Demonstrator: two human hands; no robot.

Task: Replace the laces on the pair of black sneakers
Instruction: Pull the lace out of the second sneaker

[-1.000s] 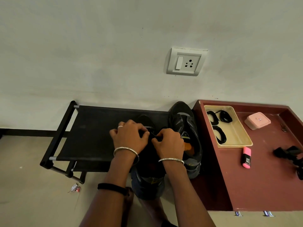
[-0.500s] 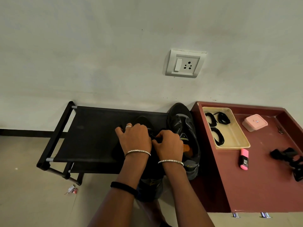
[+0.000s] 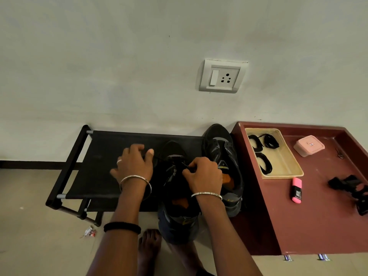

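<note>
Single view from a wide-angle camera worn on the person's head. The lens looks forward and steeply down along the person's own forearms and faces a pale wall (image 3: 99,56), which fills the upper half of the frame, with a socket plate (image 3: 222,76) right of centre. The left hand (image 3: 135,164) and right hand (image 3: 205,176) lie close below the lens at mid-frame, over a black rack (image 3: 111,156). A maroon worktop (image 3: 298,226) runs to the right edge, the floor (image 3: 29,236) lies at lower left, and a bare foot (image 3: 149,242) shows near the bottom edge.

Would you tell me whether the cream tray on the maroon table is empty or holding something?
Not empty: the cream tray holds three coiled black laces.
</note>
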